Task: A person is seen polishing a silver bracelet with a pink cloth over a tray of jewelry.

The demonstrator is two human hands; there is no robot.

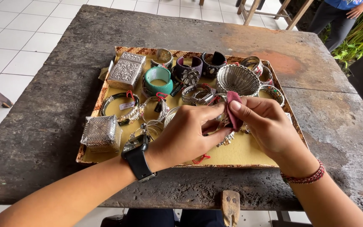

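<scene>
Two hands, our left (185, 132) and right (262, 122), pinch one silver bracelet (225, 136) and one maroon cloth (233, 110) over the tray (248, 155); two silver boxes (126, 70) sit left, small red tags (130, 94) on bangles.

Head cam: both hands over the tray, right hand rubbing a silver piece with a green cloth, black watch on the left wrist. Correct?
Not quite: the cloth is dark red, not green, as the head view shows. The rest stands: both hands are over the tray, the right hand presses the cloth to a silver piece, and a black watch sits on the left wrist.
</scene>
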